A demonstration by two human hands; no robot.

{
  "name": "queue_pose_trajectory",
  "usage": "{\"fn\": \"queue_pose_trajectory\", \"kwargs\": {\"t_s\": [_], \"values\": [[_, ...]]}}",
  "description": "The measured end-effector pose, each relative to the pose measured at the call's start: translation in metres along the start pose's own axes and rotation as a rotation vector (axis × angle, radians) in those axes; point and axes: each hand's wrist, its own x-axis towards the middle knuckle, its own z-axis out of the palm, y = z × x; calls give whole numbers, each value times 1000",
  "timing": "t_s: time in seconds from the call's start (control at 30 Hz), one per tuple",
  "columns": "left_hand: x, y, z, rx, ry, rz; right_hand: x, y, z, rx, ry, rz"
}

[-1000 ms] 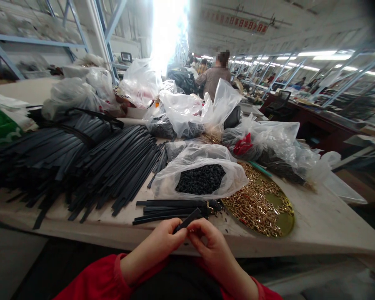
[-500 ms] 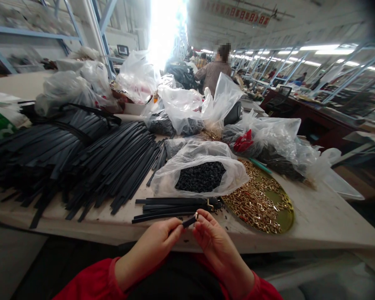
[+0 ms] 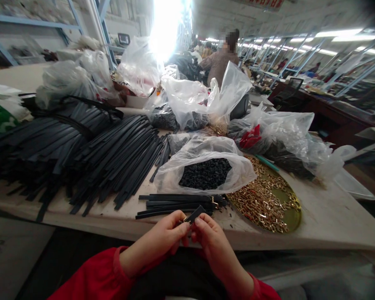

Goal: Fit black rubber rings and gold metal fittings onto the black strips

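Note:
My left hand (image 3: 167, 233) and my right hand (image 3: 208, 235) meet just in front of the table's near edge, both in red sleeves. Together they pinch the end of a short black strap (image 3: 195, 214) with a small gold metal piece at the fingertips. Just beyond them lies a small stack of black straps (image 3: 175, 204) with a gold fitting at its right end. A clear bag of small black loops (image 3: 206, 173) sits behind that stack. A round gold tray (image 3: 295, 214) heaped with gold buckles lies to the right.
A large pile of long black straps (image 3: 81, 150) covers the left of the wooden table (image 3: 331, 221). Several clear plastic bags (image 3: 278, 137) of parts crowd the back. A person (image 3: 220, 60) stands farther off among blue steel racks.
The strap end has tilted and shifted slightly between my fingertips, and the gold piece has moved from the right hand's fingertips toward the left hand's. Both hands stay at the table edge.

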Motion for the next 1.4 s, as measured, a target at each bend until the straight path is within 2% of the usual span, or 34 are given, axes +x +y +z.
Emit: {"fn": "queue_pose_trajectory", "kwargs": {"t_s": [0.07, 0.13, 0.27, 0.33, 0.4, 0.5, 0.57, 0.63, 0.7, 0.77, 0.8, 0.83, 0.87, 0.93, 0.97, 1.03, 1.13, 1.27, 1.4], "values": [[0, 2, 1, -47, 20, -17, 2, 1, 1, 30, -42, 40], [1, 3, 2, -87, 36, -42, 1, 3, 1, -87, -17, -13], [2, 2, 6, -99, 72, -64, -3, 5, -6, -584, 108, -391], [2, 1, 7, -52, 110, -48, -3, 3, -11, -732, 118, -511], [1, -1, 8, 2, 117, -35, -2, 0, -13, -723, 90, -459], [-2, -3, 8, 42, 70, -31, -3, -4, -11, -588, 14, -283], [-3, -5, 7, 37, 57, -31, -6, -7, -9, -549, -19, -265], [-4, -6, 6, 38, 81, -19, -10, -11, -8, -568, -66, -284], [-4, -4, 6, 71, 117, 27, -10, -20, -12, -616, -174, -270], [-5, 0, 6, 132, 128, 84, -2, -35, -21, -700, -305, -233], [-5, 2, 6, 160, 121, 103, 6, -44, -27, -773, -330, -233], [-5, 4, 6, 182, 108, 110, 16, -54, -34, -876, -309, -248], [-3, 4, 5, 199, 102, 113, 29, -63, -42, -1006, -186, -305], [2, 3, 4, 209, 121, 112, 59, -79, -55, -1414, 83, -389], [5, 1, 3, 204, 137, 104, 74, -84, -60, -1478, 111, -389], [13, -4, 0, 187, 165, 84, 101, -87, -65, -1580, 115, -367], [23, -9, -4, 176, 174, 72, 125, -81, -63, -1668, 52, -308], [31, -7, -9, 177, 171, 61, 136, -74, -56, -1718, -3, -252], [37, -7, -12, 179, 200, 63, 139, -79, -59, -1674, -34, -229]]}}
